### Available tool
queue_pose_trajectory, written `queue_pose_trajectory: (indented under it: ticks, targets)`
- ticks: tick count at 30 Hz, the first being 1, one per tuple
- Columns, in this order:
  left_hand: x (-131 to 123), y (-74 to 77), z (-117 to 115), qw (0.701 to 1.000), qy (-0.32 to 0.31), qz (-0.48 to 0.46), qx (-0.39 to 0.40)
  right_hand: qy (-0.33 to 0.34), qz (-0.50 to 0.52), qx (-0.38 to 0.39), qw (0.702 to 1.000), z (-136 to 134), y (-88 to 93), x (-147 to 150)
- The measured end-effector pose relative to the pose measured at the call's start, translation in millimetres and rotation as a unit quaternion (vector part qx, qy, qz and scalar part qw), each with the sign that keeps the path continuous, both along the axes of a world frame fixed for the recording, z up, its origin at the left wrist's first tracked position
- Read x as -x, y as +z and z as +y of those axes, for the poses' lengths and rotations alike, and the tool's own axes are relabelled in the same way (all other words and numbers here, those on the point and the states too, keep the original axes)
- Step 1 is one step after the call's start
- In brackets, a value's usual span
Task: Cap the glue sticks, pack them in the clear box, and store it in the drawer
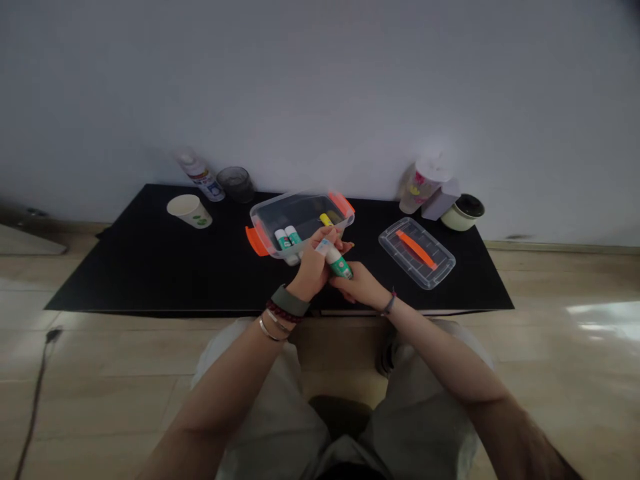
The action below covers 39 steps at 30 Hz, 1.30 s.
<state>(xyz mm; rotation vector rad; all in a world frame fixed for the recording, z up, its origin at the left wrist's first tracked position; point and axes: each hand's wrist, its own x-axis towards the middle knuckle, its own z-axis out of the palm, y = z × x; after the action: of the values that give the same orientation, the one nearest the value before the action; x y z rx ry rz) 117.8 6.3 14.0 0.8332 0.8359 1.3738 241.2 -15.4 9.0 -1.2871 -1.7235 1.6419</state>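
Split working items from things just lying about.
Probably in use:
green-and-white cylindrical stick, held
two similar sticks
clear plastic orange-latched box
clear plastic orange-handled lid

Lying about:
white paper cup
dark translucent cup
white cylindrical can
clear flowered tumbler
cream black-lidded pot

Fingers of the left hand (pixel 313 265) and right hand (pixel 364 287) hide parts of a green-and-white glue stick (pixel 341 267), its print too small to read. The left hand also covers the clear plastic box's (pixel 303 208) near right corner. Lettering blurs on a spray can (pixel 204 180); a dark cable (pixel 37 393) leaves the frame.
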Motion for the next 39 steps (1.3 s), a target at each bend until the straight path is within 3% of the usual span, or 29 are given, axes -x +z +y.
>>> queue_pose_trajectory:
  ticks: [3, 5, 9, 12, 15, 16, 18, 21, 23, 24, 27, 29, 31, 33, 36, 39]
  targets:
    - [-4, -9.2, -2, 0.999, 0.016, 0.032, 0.0, -0.073, -0.166, -0.171, 0.968, 4, -0.8, 0]
    - [-5, -12.1, -4, 0.999, 0.006, 0.048, -0.011, -0.074, -0.18, -0.189, 0.962, 4, -2.8, -1]
    - [-1, -10.5, -8, 0.997, -0.023, 0.06, -0.039, 0.0, -0.011, -0.044, 0.999, 1, -12.0, -1]
    - [4, -7.0, -7, 0.994, -0.06, 0.068, -0.062, 0.041, 0.128, 0.075, 0.988, -3, -13.8, 1]
    - [17, -0.6, -3, 0.983, -0.088, 0.128, -0.102, 0.034, 0.197, 0.118, 0.973, -3, -7.1, 4]
    - [25, 2.4, -1, 0.976, -0.075, 0.167, -0.121, 0.024, 0.208, 0.12, 0.97, -2, -4.1, 5]
    - [47, 8.6, 6, 0.949, 0.017, 0.275, -0.154, -0.015, 0.211, 0.114, 0.971, 3, 1.0, 4]
    - [89, 13.2, 19, 0.842, 0.231, 0.467, -0.141, -0.083, 0.151, 0.056, 0.983, 17, 7.1, 0]
    - [115, 9.8, 27, 0.777, 0.267, 0.562, -0.092, -0.107, 0.076, -0.033, 0.991, 33, 13.3, -1]
    - [125, 6.0, 31, 0.762, 0.261, 0.59, -0.06, -0.112, 0.026, -0.092, 0.989, 43, 17.8, 0]
    - [143, -11.2, 38, 0.768, 0.205, 0.605, 0.029, -0.104, -0.148, -0.269, 0.946, 78, 35.1, 15]
    - [148, -22.9, 42, 0.785, 0.164, 0.594, 0.059, -0.065, -0.252, -0.329, 0.908, 101, 45.1, 33]
    - [151, -31.2, 44, 0.795, 0.134, 0.588, 0.069, -0.008, -0.334, -0.314, 0.889, 123, 49.2, 56]
    - [153, -34.7, 45, 0.798, 0.118, 0.586, 0.077, 0.046, -0.401, -0.247, 0.881, 140, 45.2, 78]
    - [154, -32.5, 43, 0.8, 0.104, 0.584, 0.09, 0.077, -0.459, -0.159, 0.871, 160, 26.8, 105]
    - [150, -27.5, 38, 0.789, 0.101, 0.597, 0.104, 0.073, -0.462, -0.127, 0.875, 173, 3.9, 122]
